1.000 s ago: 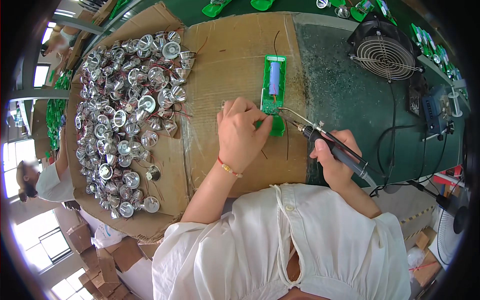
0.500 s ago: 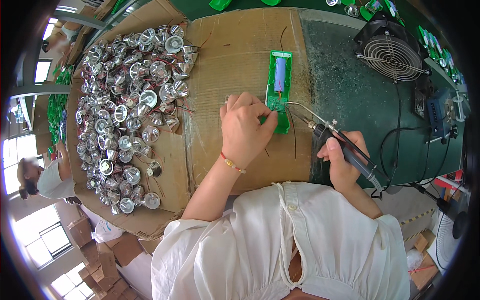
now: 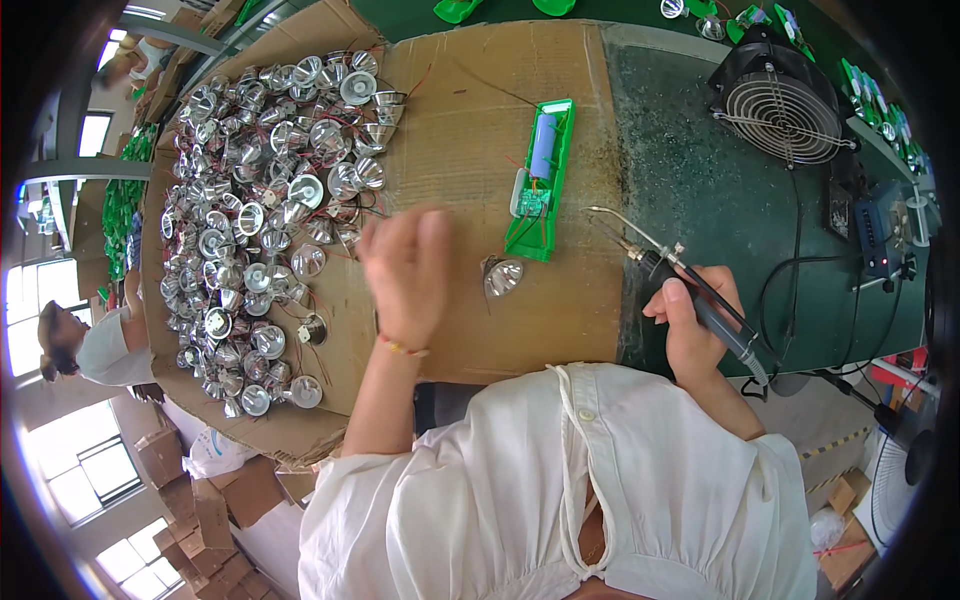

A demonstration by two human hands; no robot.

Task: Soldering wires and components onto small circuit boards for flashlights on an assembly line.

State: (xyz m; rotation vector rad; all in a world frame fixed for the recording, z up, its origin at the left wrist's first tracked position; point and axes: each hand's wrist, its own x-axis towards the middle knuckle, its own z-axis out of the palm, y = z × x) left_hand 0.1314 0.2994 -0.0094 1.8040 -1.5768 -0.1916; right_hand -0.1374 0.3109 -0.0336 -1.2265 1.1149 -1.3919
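**Exposure OK, left hand smeared**

We've got bright, even light; windows (image 3: 65, 450) past the desk's (image 3: 670, 130) left edge blow out white. Reflectors (image 3: 305, 190) along that edge glint. Shadows faint. Left hand (image 3: 405, 275) is blurred; we read the right hand (image 3: 690, 340) sharp. Straight lines bow toward a black fisheye rim.

A lane for the left hand (image 3: 405, 280) crosses the flat brown cardboard sheet (image 3: 450, 120) between the heaped silver cone reflectors (image 3: 305, 190) and the long green plastic housing (image 3: 557, 180). One loose silver cone reflector (image 3: 505, 277) obstructs the housing's near end; the grey-and-black soldering iron (image 3: 718, 325) bounds the right.
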